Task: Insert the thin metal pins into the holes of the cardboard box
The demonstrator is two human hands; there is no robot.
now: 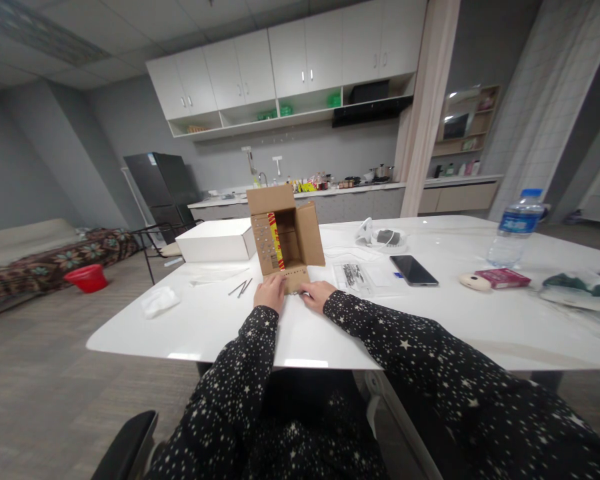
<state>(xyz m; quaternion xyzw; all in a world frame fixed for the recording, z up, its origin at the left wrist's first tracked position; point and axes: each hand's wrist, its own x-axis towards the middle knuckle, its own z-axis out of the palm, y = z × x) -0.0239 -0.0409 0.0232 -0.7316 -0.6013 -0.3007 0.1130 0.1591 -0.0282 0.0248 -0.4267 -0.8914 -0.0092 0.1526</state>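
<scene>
- Star-print sleeves lay nearest, reaching far toward the bench.
- Left hand and right hand rested flat, fingers loosely spread, clamped on nothing, touching the near flap of the cardboard box.
- Box stood just beyond both hands, opening facing near; the left hand sat slightly nearer its centre.

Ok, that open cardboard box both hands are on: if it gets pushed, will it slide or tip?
The cardboard box probably tips rather easily: it stands on a narrow side, its flaps spread wide. It looks light, since the inside appears mostly hollow. On the glossy white table it would likely slide readily. The left hand and right hand steady its base.
</scene>
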